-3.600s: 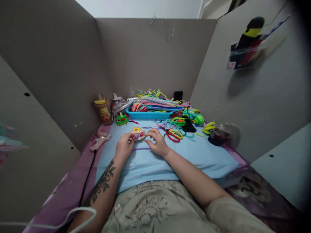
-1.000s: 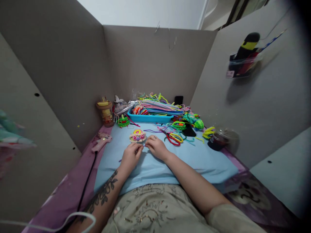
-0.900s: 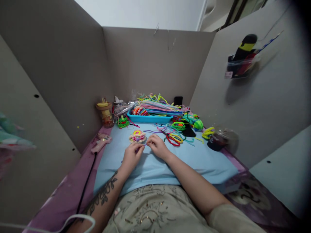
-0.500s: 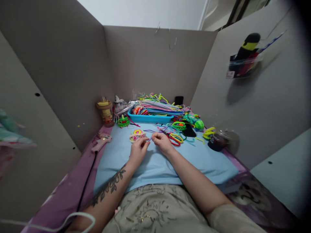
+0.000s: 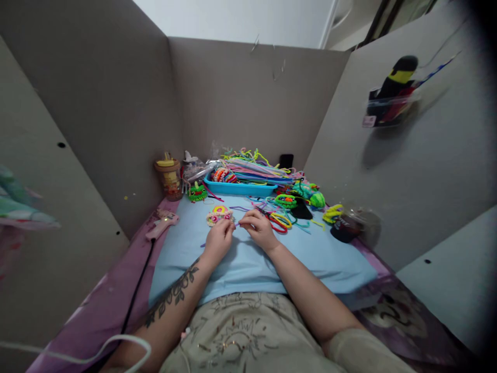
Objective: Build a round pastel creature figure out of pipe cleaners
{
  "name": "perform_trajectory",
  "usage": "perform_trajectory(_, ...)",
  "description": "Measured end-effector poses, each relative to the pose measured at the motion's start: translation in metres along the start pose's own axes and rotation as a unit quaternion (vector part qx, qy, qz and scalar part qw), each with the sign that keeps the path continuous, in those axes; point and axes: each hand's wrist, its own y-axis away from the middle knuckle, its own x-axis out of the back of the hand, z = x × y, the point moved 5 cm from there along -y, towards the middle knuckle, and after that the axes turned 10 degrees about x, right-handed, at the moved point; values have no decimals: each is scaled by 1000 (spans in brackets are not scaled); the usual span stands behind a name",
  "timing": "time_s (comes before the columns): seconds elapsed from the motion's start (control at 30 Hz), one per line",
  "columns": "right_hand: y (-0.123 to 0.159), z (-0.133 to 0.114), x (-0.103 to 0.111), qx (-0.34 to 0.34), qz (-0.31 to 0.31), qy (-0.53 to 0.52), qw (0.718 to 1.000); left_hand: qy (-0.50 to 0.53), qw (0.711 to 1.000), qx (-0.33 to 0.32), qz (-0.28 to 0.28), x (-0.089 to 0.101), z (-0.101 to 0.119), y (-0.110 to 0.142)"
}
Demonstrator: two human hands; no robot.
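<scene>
My left hand (image 5: 218, 239) and my right hand (image 5: 259, 229) meet over the light blue cushion (image 5: 310, 259) on my lap. Both pinch a thin purple pipe cleaner (image 5: 236, 225) between fingertips; a short end of it shows left of my left wrist. Just beyond my left fingers lies a small round craft piece (image 5: 219, 214) of yellow, pink and white pipe cleaners. My fingers are curled closed around the strand.
A blue tray (image 5: 237, 188) piled with coloured pipe cleaners stands at the back. Red-handled scissors (image 5: 275, 220), green craft figures (image 5: 198, 192), a black phone (image 5: 301, 209), a jar (image 5: 168, 177), a pink glue gun (image 5: 160, 225) and a dark cup (image 5: 343, 227) surround the cushion. Cardboard walls enclose three sides.
My hands let go of the round craft piece, which now lies on the cushion, and took up the purple pipe cleaner. Both hands have since shifted slightly forward and right.
</scene>
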Motion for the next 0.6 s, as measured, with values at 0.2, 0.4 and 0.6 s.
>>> perform_trajectory(0.2, 0, 0, -5, -10, -22, 13, 1000, -6, 1000, -7, -17, -3, 0, -1)
perform_trajectory(0.4, -1, -2, -8, -22, -17, 35, 999, -14, 999, -23, -20, -4, 4, 2)
perform_trajectory(0.6, 1, 3, -8, -28, -19, 63, 997, -44, 999, -25, 7, -2, 7, 5)
